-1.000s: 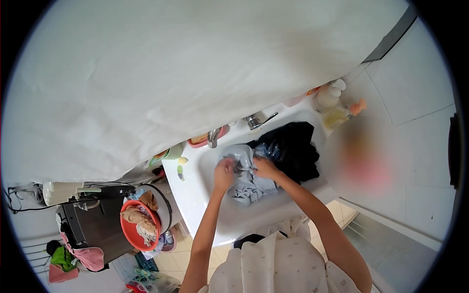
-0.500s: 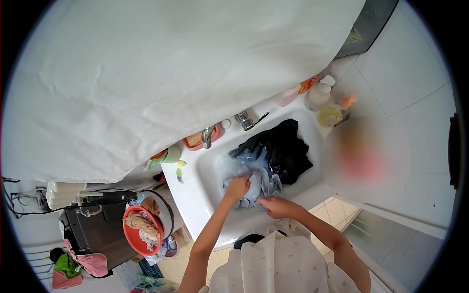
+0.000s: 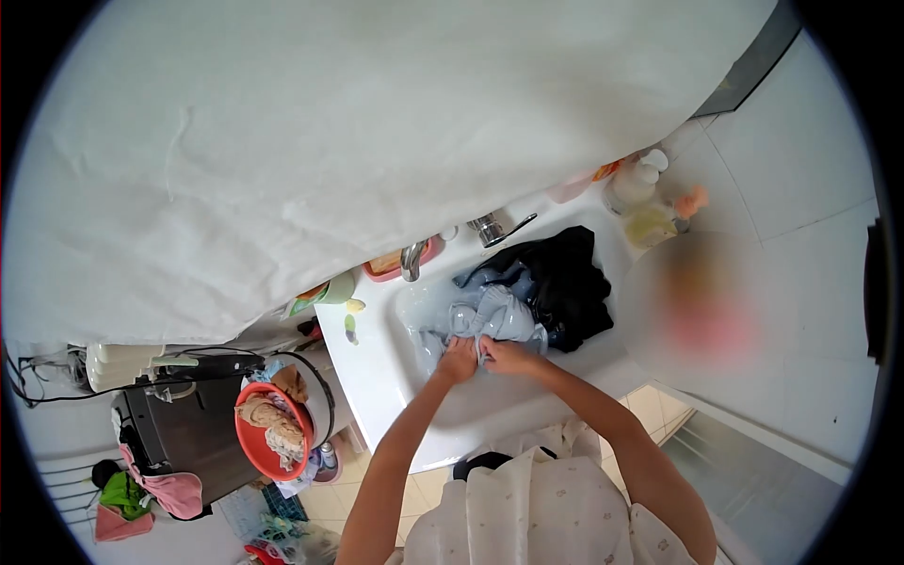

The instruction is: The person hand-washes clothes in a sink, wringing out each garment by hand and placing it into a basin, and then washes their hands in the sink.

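A wet light-grey garment [image 3: 504, 315] lies bunched in soapy water in the white sink [image 3: 381, 395]. My left hand [image 3: 458, 359] is closed on its near edge. Right beside it, my right hand [image 3: 507, 357] pinches the same cloth, fingers partly hidden in the folds. The two hands are nearly touching. Against the right side of the basin rests a soaked black garment [image 3: 573, 282], partly out of the water and touching the grey one.
Behind the basin stand a faucet spout [image 3: 411, 262], a tap handle [image 3: 490, 229] and a pink soap dish [image 3: 384, 275]. Pump bottles [image 3: 637, 184] occupy the back right corner. At left, a red basin [image 3: 252, 450] holds clothes. A white sheet [image 3: 358, 141] covers the upper view.
My hands have come closer together, the right one moving left and slightly up. The grey garment is bunched differently, more of it above the hands. The view has shifted slightly.
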The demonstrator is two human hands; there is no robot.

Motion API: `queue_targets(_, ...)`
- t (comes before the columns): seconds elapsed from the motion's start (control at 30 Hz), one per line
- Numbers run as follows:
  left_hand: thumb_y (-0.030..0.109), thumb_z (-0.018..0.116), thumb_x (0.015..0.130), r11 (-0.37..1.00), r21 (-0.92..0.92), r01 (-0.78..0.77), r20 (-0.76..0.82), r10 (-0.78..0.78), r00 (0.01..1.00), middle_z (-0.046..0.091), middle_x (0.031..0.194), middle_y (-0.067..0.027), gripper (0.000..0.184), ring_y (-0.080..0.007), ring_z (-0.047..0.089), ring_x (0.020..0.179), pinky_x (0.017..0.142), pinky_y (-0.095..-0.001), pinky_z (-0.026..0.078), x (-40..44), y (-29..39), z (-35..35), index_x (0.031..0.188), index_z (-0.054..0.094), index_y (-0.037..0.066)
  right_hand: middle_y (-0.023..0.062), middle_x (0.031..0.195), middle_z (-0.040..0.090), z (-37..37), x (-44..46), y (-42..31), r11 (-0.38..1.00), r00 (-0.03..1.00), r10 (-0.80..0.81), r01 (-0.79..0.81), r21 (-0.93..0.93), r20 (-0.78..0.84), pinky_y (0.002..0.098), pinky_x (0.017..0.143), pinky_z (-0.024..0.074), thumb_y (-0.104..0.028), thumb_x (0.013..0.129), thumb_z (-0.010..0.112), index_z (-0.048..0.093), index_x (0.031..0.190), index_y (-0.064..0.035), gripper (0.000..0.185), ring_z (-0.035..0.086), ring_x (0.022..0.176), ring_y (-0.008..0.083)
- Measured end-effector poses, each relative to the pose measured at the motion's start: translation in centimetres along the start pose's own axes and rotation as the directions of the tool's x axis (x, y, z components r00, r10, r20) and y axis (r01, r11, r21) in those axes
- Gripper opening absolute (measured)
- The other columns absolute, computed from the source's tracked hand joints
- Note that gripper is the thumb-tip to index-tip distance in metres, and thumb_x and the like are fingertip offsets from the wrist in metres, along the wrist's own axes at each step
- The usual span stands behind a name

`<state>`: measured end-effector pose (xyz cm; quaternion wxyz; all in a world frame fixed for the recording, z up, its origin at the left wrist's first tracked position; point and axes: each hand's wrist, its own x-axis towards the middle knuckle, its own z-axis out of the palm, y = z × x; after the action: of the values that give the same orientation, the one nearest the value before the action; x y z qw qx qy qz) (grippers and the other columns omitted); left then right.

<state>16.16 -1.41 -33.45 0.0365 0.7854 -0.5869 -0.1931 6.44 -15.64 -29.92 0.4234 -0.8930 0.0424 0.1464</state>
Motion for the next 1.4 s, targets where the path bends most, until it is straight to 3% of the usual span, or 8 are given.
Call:
queue_targets(0.13, 0.005, 0.051, 0.063, 0.876, -0.481, -0.031, 0.019, 0.045, 0.999, 0.053, 0.095, -0.0145, 0.031, -0.0283, 0.048, 0.094, 0.082, -0.0382, 0.035, 2.0, -1.6, -2.0, 0.095, 0.048, 0.005, 0.015, 0.078, 0.054, -1.6, 1.7, 0.8, 0.882, 0.969, 0.086, -0.182, 0.435, 0.231, 0.0368, 0.063, 0.0429, -0.011, 0.071, 0.051, 0.04, 0.093, -0.0044, 0.025, 0.053, 0.073, 0.0297)
queue_targets(0.2, 0.003, 0.051, 0.063, 0.882, -0.467, -0.06, -0.006, 0.065, 0.998, 0.056, 0.085, -0.0148, 0.032, -0.0305, 0.052, 0.082, 0.072, -0.0364, 0.041, 1.9, -1.6, -2.4, 0.094, 0.049, 0.008, 0.0123, 0.074, 0.053, -2.5, 0.7, -0.4, 0.973, 0.921, -0.223, 0.19, -0.133, -0.319, 0.0369, 0.066, 0.0419, -0.01, 0.068, 0.054, 0.044, 0.089, -0.0053, 0.024, 0.052, 0.075, 0.0282)
queue_targets(0.3, 0.002, 0.05, 0.064, 0.852, -0.517, -0.082, -0.06, 0.059, 0.996, 0.055, 0.075, -0.0153, 0.027, -0.0311, 0.053, 0.073, 0.064, -0.0387, 0.042, 1.4, -1.8, -3.1, 0.091, 0.049, 0.007, 0.0135, 0.083, 0.05, -5.9, 0.1, -2.3, 0.98, 0.863, -0.012, -0.091, -0.178, -0.504, 0.0399, 0.07, 0.0391, -0.016, 0.067, 0.057, 0.047, 0.086, -0.005, 0.024, 0.049, 0.083, 0.0288)
queue_targets(0.37, 0.001, 0.05, 0.065, 0.572, -0.785, 0.24, -0.014, -0.403, 0.915, 0.053, 0.076, -0.0144, 0.021, -0.0313, 0.05, 0.074, 0.065, -0.0403, 0.04, 0.3, -1.0, -4.9, 0.086, 0.049, 0.004, 0.0167, 0.098, 0.046, -7.5, -0.1, -2.4, 0.906, 0.79, 0.254, -0.396, -0.15, -0.558, 0.0417, 0.072, 0.0372, -0.02, 0.068, 0.059, 0.046, 0.092, -0.001, 0.034, 0.045, 0.092, 0.0327)
queue_targets(0.47, 0.0, 0.049, 0.067, 0.787, -0.574, 0.227, -0.406, -0.514, 0.756, 0.05, 0.079, -0.0142, 0.017, -0.0319, 0.047, 0.076, 0.067, -0.0407, 0.039, -0.2, -1.4, -6.1, 0.084, 0.048, 0.002, 0.0179, 0.101, 0.049, -5.1, 0.5, 1.1, 0.899, 0.776, 0.347, -0.436, -0.05, -0.526, 0.0423, 0.075, 0.0364, -0.021, 0.07, 0.058, 0.043, 0.101, 0.002, 0.042, 0.047, 0.094, 0.0325)
queue_targets(0.9, 0.018, 0.06, 0.066, 0.646, -0.554, 0.525, -0.04, -0.651, 0.758, 0.055, 0.083, -0.0181, 0.033, -0.0342, 0.052, 0.079, 0.068, -0.0408, 0.042, -0.7, -1.1, -3.9, 0.091, 0.046, 0.002, 0.0193, 0.085, 0.056, -4.6, -4.7, -3.7, 0.91, 0.894, -0.117, 0.271, 0.315, -0.432, 0.0341, 0.068, 0.0424, 0.0, 0.071, 0.044, 0.048, 0.107, -0.0077, 0.037, 0.055, 0.076, 0.0328)
queue_targets(1.1, 0.016, 0.058, 0.063, 0.813, -0.332, 0.478, -0.216, -0.559, 0.801, 0.056, 0.077, -0.0178, 0.023, -0.0339, 0.054, 0.075, 0.065, -0.0413, 0.043, -4.1, 0.6, -6.7, 0.081, 0.051, 0.002, 0.0202, 0.077, 0.055, -8.3, -9.6, -4.1, 0.924, 0.869, 0.167, 0.027, 0.382, -0.466, 0.0336, 0.062, 0.0427, 0.003, 0.071, 0.046, 0.042, 0.114, -0.0106, 0.045, 0.055, 0.07, 0.034)
queue_targets(1.4, 0.008, 0.049, 0.063, 0.759, -0.436, 0.483, -0.313, -0.631, 0.709, 0.055, 0.071, -0.0219, 0.017, -0.0369, 0.054, 0.067, 0.059, -0.0423, 0.044, -8.7, 3.8, -13.3, 0.079, 0.047, 0.002, 0.014, 0.067, 0.051, -13.1, -13.2, -9.6, 0.986, 0.845, -0.023, 0.109, 0.129, -0.535, 0.0279, 0.055, 0.0393, 0.001, 0.07, 0.05, 0.05, 0.104, -0.0089, 0.035, 0.048, 0.057, 0.0221)
